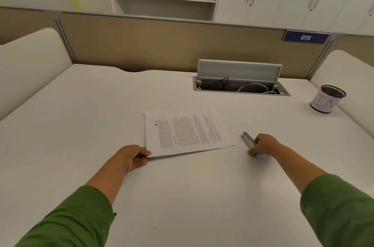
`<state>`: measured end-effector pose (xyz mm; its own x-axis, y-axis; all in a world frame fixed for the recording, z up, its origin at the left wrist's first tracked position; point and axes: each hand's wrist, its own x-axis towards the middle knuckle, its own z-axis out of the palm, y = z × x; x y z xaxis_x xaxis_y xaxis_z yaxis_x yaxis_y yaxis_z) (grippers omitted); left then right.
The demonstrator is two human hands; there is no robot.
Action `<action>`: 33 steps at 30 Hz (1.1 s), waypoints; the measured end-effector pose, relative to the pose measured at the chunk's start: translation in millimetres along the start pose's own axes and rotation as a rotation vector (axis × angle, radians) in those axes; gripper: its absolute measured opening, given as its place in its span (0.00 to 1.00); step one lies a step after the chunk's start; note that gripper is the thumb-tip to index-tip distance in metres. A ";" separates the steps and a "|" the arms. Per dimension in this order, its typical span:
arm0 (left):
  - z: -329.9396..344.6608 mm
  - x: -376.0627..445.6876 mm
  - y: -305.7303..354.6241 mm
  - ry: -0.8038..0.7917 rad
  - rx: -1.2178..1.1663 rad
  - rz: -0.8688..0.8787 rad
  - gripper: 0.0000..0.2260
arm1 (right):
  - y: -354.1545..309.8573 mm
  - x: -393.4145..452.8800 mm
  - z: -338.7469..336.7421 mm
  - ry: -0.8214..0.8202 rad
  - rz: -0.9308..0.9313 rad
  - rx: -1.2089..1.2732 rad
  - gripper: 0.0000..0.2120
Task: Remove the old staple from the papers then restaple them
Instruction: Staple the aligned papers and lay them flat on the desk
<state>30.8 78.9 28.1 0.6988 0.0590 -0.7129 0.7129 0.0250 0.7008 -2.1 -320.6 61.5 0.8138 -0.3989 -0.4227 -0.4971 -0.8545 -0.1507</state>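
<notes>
Left hand (132, 156) pinches the papers (186, 132) at their near-left corner; right hand (263, 143) grips the stapler (248, 139) on the bench (182, 196). Staple unclear; likely early.

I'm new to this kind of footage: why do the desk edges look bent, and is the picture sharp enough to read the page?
Head view: the wide-angle lens bows the partition and the table; soft even light, only a thin shadow under the papers at the left hand; the print blurs, and the stapler in the right hand is soft.
</notes>
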 end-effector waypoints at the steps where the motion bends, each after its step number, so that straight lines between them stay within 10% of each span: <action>1: -0.6 -0.7 0.2 -0.002 0.000 -0.001 0.06 | -1.9 0.4 -0.6 0.000 0.007 0.005 0.18; 10: -2.2 -2.3 0.0 -0.012 0.005 -0.014 0.06 | -45.9 -23.1 -33.1 0.370 -0.144 0.861 0.24; 17: -2.8 -3.0 0.9 -0.017 0.004 -0.024 0.05 | -110.6 -65.5 -16.4 -0.220 -0.360 1.998 0.09; 25: -2.6 -4.0 -0.9 -0.022 -0.012 -0.025 0.05 | -182.3 -96.5 36.1 -0.708 -0.276 1.733 0.26; 33: -3.3 -2.2 -0.4 -0.042 0.000 -0.031 0.05 | -188.3 -111.2 34.1 -0.269 -0.619 1.068 0.20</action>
<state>28.8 82.1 29.5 0.6779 0.0163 -0.7350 0.7346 0.0258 0.6780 -9.3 -104.0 106.5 0.9721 0.1588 -0.1725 -0.1528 -0.1294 -0.9798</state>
